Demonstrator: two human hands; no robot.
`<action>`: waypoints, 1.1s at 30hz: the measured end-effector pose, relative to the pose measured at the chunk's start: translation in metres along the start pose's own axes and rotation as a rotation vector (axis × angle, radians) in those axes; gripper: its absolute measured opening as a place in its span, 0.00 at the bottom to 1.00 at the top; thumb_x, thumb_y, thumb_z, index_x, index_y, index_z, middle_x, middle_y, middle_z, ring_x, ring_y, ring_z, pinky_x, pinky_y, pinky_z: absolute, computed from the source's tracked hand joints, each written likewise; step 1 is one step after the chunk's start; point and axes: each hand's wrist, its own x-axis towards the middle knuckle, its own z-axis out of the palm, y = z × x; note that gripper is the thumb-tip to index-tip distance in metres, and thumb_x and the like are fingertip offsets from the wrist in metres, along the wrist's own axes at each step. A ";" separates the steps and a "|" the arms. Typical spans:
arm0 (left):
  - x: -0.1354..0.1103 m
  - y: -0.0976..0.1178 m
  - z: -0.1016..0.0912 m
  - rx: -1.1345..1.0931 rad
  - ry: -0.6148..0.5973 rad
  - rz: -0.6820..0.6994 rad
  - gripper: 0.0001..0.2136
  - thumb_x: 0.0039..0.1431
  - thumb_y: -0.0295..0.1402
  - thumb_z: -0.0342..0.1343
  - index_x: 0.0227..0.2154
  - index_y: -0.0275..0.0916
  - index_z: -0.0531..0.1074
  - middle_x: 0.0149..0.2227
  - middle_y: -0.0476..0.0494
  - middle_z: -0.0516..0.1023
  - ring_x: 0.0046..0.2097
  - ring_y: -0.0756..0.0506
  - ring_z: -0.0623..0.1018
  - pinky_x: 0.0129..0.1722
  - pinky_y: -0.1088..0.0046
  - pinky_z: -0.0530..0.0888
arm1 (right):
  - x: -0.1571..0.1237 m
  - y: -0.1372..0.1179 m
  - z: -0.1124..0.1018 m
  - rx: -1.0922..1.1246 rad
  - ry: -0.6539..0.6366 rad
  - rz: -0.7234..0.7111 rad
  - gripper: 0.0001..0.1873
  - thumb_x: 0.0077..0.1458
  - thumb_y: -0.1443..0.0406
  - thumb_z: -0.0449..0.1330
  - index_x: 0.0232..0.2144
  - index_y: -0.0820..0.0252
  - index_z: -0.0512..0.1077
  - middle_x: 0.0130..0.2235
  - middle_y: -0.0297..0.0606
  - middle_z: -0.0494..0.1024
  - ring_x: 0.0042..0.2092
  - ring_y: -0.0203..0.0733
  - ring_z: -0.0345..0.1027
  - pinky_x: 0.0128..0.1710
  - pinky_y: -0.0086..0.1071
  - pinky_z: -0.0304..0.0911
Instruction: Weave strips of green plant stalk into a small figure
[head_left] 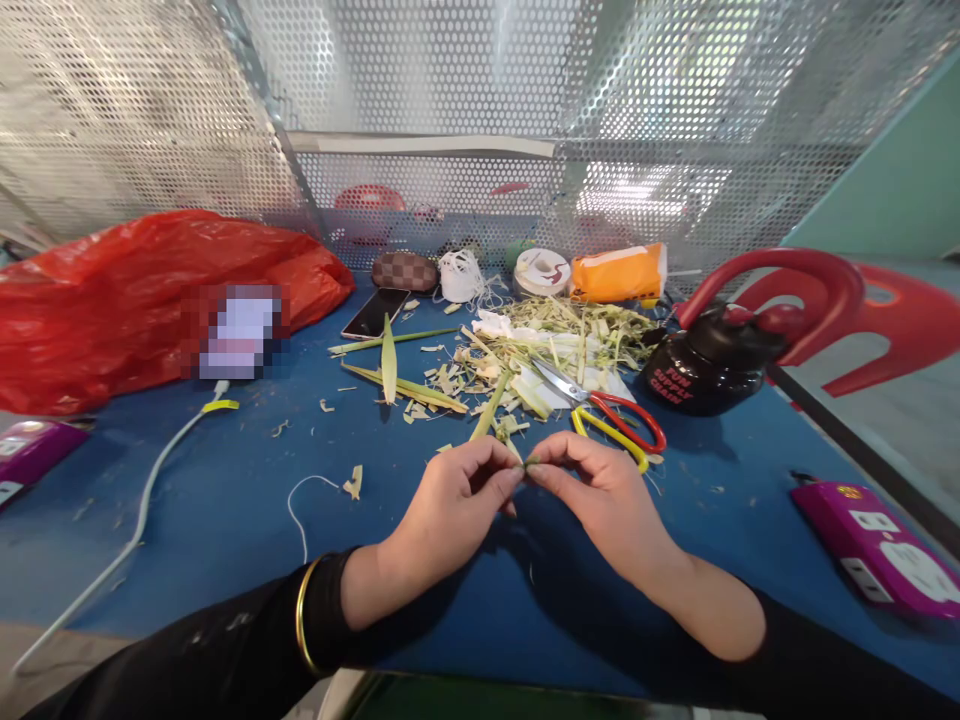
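Note:
Both my hands meet low over the blue table [225, 480]. My left hand [450, 500] and my right hand [600, 495] each pinch one end of a small green leaf strip [529, 462], fingertips nearly touching. A long leaf blade [491, 405] runs from my left fingers toward a pile of cut leaf scraps [555, 345]. Scissors with red and yellow handles [615, 420] lie just beyond my right hand. A gold bangle [301, 615] circles my left wrist.
A red plastic bag [112, 300] fills the left side. A phone [375, 312], white string [461, 275], a tape roll [542, 270] and an orange pack [619, 272] line the mesh wall. A black pot [705, 365] stands right; purple power strips [877, 545] lie at both edges.

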 end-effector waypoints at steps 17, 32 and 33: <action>0.004 0.000 0.008 -0.401 0.126 -0.254 0.11 0.47 0.38 0.65 0.28 0.34 0.77 0.24 0.45 0.79 0.27 0.48 0.78 0.31 0.74 0.74 | -0.003 0.006 0.012 0.139 0.105 0.101 0.11 0.50 0.59 0.62 0.23 0.60 0.70 0.24 0.32 0.73 0.28 0.37 0.65 0.28 0.30 0.63; 0.003 0.005 0.010 -0.464 0.161 -0.243 0.14 0.43 0.41 0.68 0.24 0.35 0.76 0.24 0.47 0.79 0.28 0.50 0.77 0.34 0.75 0.73 | -0.004 0.002 0.021 0.179 0.154 -0.018 0.09 0.52 0.61 0.59 0.25 0.59 0.69 0.24 0.33 0.72 0.27 0.39 0.68 0.28 0.31 0.67; 0.003 0.005 0.009 -0.453 0.157 -0.237 0.14 0.43 0.41 0.68 0.25 0.34 0.76 0.24 0.47 0.79 0.28 0.49 0.78 0.34 0.75 0.74 | -0.004 0.003 0.022 0.151 0.175 -0.035 0.09 0.52 0.61 0.59 0.25 0.59 0.69 0.24 0.33 0.71 0.27 0.38 0.67 0.27 0.31 0.67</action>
